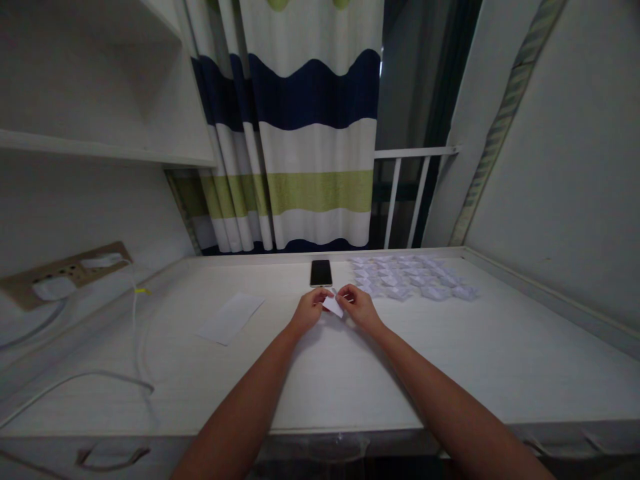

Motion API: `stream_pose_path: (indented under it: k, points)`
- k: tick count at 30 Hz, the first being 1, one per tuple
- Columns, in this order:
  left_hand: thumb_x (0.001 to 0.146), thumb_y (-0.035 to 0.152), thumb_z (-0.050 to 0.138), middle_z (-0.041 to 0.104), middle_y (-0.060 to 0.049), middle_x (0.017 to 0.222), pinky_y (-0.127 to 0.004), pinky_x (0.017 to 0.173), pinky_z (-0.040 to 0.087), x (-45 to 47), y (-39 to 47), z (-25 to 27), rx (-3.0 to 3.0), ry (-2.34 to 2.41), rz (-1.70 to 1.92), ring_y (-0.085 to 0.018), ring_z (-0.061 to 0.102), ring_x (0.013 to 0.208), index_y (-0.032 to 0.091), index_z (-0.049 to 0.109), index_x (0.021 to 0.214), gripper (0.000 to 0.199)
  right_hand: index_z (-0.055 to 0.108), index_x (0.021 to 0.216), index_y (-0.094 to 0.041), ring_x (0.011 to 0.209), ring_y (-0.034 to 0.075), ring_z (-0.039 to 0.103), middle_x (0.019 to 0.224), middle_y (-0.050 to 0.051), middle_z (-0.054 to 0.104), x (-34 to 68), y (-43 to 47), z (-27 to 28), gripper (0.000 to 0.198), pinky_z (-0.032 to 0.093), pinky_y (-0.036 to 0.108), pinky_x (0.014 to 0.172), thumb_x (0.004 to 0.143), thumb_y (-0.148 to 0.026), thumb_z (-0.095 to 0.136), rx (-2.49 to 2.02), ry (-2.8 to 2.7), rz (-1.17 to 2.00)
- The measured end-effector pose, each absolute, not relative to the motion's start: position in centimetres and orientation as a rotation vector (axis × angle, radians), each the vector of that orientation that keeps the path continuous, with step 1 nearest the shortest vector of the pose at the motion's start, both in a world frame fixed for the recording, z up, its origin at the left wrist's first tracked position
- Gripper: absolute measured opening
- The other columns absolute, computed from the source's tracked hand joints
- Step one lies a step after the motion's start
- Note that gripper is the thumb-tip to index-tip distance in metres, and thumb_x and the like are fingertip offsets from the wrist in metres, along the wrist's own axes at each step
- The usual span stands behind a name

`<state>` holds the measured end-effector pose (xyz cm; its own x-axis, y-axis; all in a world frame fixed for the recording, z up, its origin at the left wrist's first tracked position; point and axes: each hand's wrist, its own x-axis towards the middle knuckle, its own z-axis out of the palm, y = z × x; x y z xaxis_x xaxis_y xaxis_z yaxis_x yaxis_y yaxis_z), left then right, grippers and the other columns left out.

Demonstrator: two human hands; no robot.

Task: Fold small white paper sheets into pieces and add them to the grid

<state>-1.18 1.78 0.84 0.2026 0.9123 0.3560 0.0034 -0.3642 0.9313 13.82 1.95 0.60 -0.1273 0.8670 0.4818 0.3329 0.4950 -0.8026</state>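
While the left hand (309, 309) and right hand (361, 308) pinch a small white paper (333, 306) between their fingertips – mid-desk, just near of a black phone (321, 273) – a flat sheet (231, 319) lies left, and rows of folded-looking white pieces (407, 277) sit far, to the right

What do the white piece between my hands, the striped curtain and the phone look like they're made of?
White piece: most likely paper, matte, thin with straight edges. Striped curtain: apparently cloth, matte, hanging in soft folds; the fibre can't be told. Phone: dark, smooth front, probably glass; its pale lower edge could be metal or plastic.
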Motion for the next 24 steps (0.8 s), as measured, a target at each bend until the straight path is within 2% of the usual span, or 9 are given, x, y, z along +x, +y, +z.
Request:
stream_pose_path:
  k: [5, 9, 13, 18, 24]
  points:
    - [0.059, 0.007, 0.043, 0.060, -0.002, 0.070, -0.022, 0.058, 0.045, -1.4, 1.6, 1.3, 1.535, 0.890, 1.289, -0.012, 0.055, 0.065, 0.014, 0.059, 0.071, 0.021, 0.053, 0.070, -0.017, 0.059, 0.012, 0.052, 0.066, 0.000, 0.056, 13.8, 1.7, 0.9, 0.011, 0.042, 0.022, 0.052, 0.070, -0.027, 0.049, -1.014, -1.707, 0.609]
    - [0.062, 0.020, 0.055, 0.057, 0.000, 0.061, -0.021, 0.053, 0.041, -1.2, 1.5, 1.6, 1.567, 1.000, 1.353, -0.010, 0.051, 0.057, 0.014, 0.058, 0.064, 0.007, 0.054, 0.068, -0.017, 0.059, 0.012, 0.052, 0.065, 0.000, 0.056, 13.6, 1.3, 1.2, 0.011, 0.042, 0.022, 0.053, 0.070, -0.027, 0.049, -1.016, -1.720, 0.591]
    - [0.055, 0.027, 0.065, 0.053, 0.003, 0.054, -0.018, 0.049, 0.037, -1.0, 1.5, 1.7, 1.517, 1.042, 1.403, -0.008, 0.049, 0.052, 0.015, 0.050, 0.061, 0.020, 0.055, 0.069, -0.017, 0.060, 0.012, 0.052, 0.067, 0.001, 0.057, 13.4, 1.1, 1.3, 0.011, 0.042, 0.023, 0.055, 0.071, -0.027, 0.050, -1.001, -1.750, 0.552]
    - [0.054, 0.033, 0.066, 0.052, 0.006, 0.051, -0.016, 0.039, 0.027, -1.0, 1.5, 1.7, 1.399, 1.048, 1.343, -0.004, 0.040, 0.039, 0.016, 0.047, 0.069, 0.029, 0.055, 0.071, -0.017, 0.064, 0.012, 0.053, 0.071, 0.002, 0.058, 13.4, 0.9, 1.4, 0.012, 0.043, 0.023, 0.058, 0.072, -0.027, 0.049, -0.959, -1.772, 0.548]
    - [0.055, 0.037, 0.066, 0.055, 0.004, 0.055, -0.016, 0.041, 0.031, -1.2, 1.8, 1.2, 1.334, 1.009, 1.278, -0.006, 0.046, 0.044, 0.015, 0.051, 0.077, 0.034, 0.056, 0.072, -0.017, 0.066, 0.013, 0.053, 0.073, 0.003, 0.058, 13.3, 0.8, 1.7, 0.011, 0.043, 0.024, 0.060, 0.073, -0.025, 0.049, -0.963, -1.800, 0.503]
